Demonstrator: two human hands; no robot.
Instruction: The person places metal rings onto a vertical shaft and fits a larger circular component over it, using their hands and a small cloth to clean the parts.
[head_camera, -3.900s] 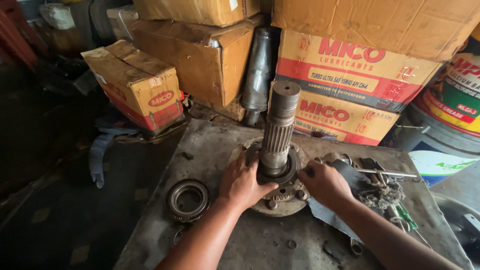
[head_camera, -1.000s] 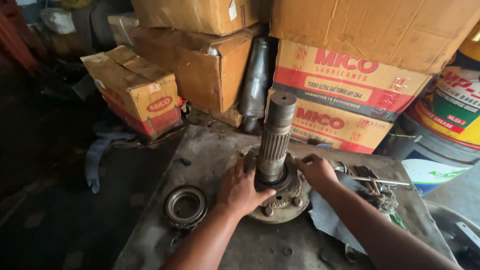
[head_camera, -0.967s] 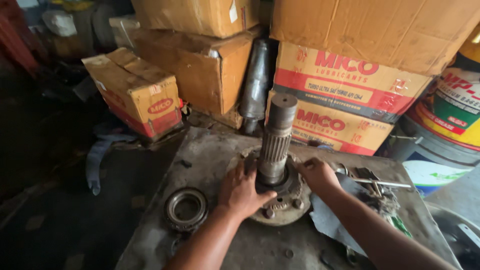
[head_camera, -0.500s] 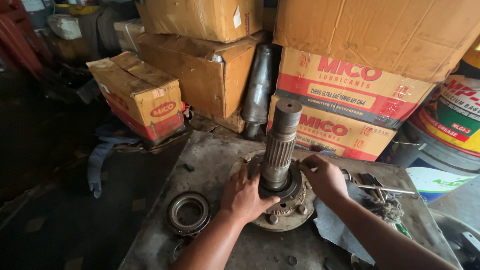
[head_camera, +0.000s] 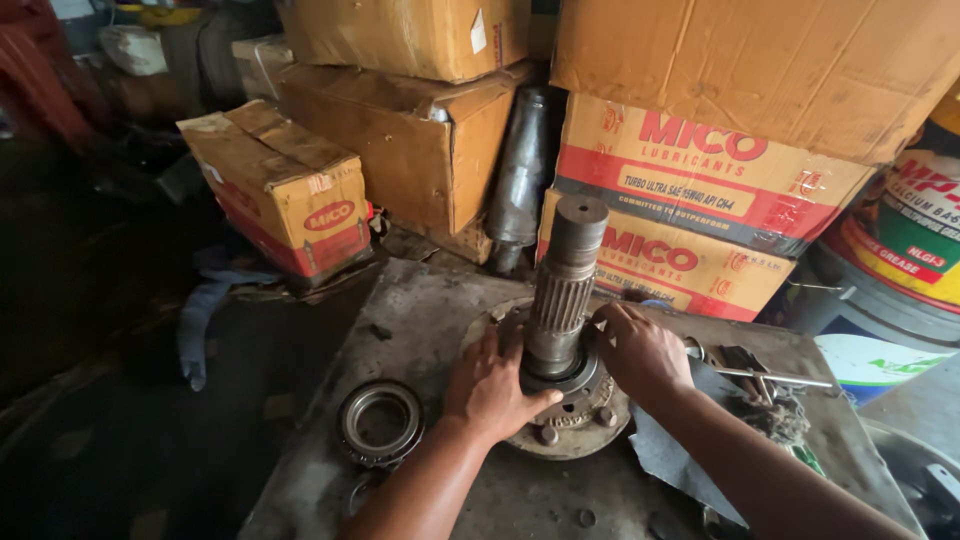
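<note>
A greasy steel splined shaft (head_camera: 563, 285) stands upright from a round bolted flange (head_camera: 563, 432) on a grey metal table (head_camera: 420, 320). My left hand (head_camera: 490, 385) lies on the flange's left side, thumb against the dark ring at the shaft's base (head_camera: 560, 378). My right hand (head_camera: 640, 350) cups the same ring from the right, fingers curled down on it. A loose round bearing (head_camera: 379, 423) lies on the table left of my left forearm.
Stacked cardboard boxes (head_camera: 700, 190) crowd the table's far edge, with a dark steel tube (head_camera: 518, 185) leaning between them. A pail (head_camera: 900, 260) stands at the right. Small tools (head_camera: 760, 375) and a grey rag (head_camera: 665, 455) lie right of the flange. A dark floor with a blue rag (head_camera: 200, 315) is at the left.
Both hands stay on the ring at the shaft's base, fingers shifting slightly around it. The view has shifted a little.
</note>
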